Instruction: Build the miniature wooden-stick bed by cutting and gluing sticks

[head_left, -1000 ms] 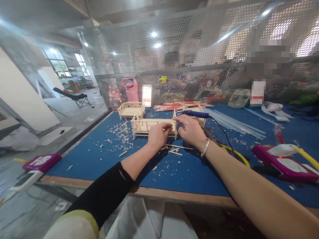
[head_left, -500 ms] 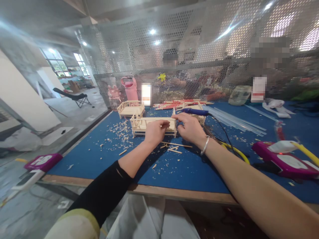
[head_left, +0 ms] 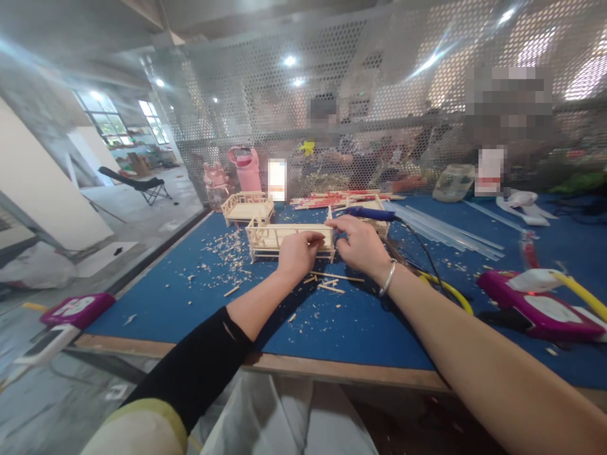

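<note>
A pale wooden miniature bed [head_left: 265, 237] with thin railings stands at the middle of the table. My left hand [head_left: 300, 253] reaches over its front right part, thumb and fingers pinched together; whatever lies between them is too small to make out. At the bed's right end, my right hand [head_left: 361, 243], with a silver bangle at the wrist, has its fingers closed at the upright corner post [head_left: 330, 215]. Just behind the right hand lies a blue-handled tool [head_left: 370, 213] with a black cord. Thin wooden sticks [head_left: 332, 284] lie in front of the bed.
Two similar wooden models [head_left: 249, 207] stand behind. Red and pale sticks [head_left: 332, 200] and clear glue sticks [head_left: 446, 230] lie further back. Wood chips [head_left: 227, 253] litter the blue tabletop [head_left: 180, 328]. A purple device [head_left: 540, 306] sits right. People are beyond a perforated metal screen [head_left: 265, 101].
The camera view has shifted very slightly. Both hands stay at the right end of the miniature bed, with only a tiny movement of the left fingers.
</note>
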Demonstrator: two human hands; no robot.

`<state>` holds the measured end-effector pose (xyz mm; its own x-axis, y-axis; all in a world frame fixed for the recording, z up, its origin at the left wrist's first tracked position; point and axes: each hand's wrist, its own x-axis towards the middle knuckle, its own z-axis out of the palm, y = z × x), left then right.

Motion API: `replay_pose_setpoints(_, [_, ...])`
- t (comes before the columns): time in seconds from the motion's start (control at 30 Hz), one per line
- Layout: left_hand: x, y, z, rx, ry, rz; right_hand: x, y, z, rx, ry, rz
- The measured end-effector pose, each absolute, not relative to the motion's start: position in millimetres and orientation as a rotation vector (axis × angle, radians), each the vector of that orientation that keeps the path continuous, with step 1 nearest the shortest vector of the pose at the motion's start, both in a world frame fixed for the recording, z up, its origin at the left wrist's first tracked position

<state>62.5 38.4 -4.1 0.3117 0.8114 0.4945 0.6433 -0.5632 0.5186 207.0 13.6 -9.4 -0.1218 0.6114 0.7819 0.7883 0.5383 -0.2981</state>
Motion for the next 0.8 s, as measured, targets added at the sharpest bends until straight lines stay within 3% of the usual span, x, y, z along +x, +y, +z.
replay_pose_setpoints(0.8, [61.6,39.3,-6.1,2.397,1.272,1.153,206.8,13.9,-9.1,-1.154,-1.821,-0.213])
